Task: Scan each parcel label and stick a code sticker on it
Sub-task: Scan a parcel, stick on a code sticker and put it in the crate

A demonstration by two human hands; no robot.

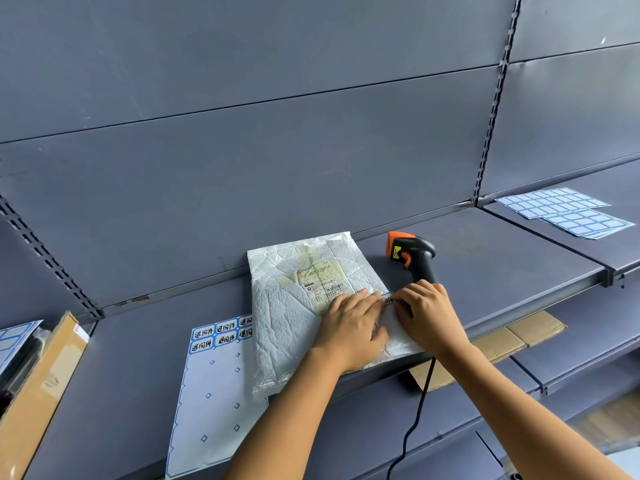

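A white parcel (298, 317) lies on a grey shelf (138, 375), its label (322, 277) facing up, overlapping a sticker sheet (214, 393) that keeps a few printed stickers along its top. The left hand (349, 327) lies flat on the parcel with fingers straight, their tips at a sticker (388, 300) on the parcel's right edge; the right hand (426, 313) has bent fingers on the sticker's other end, pinching or pressing I cannot tell. A black-and-orange scanner (412, 254) lies just behind the right hand, and blank sheets (561, 211) lie far right.
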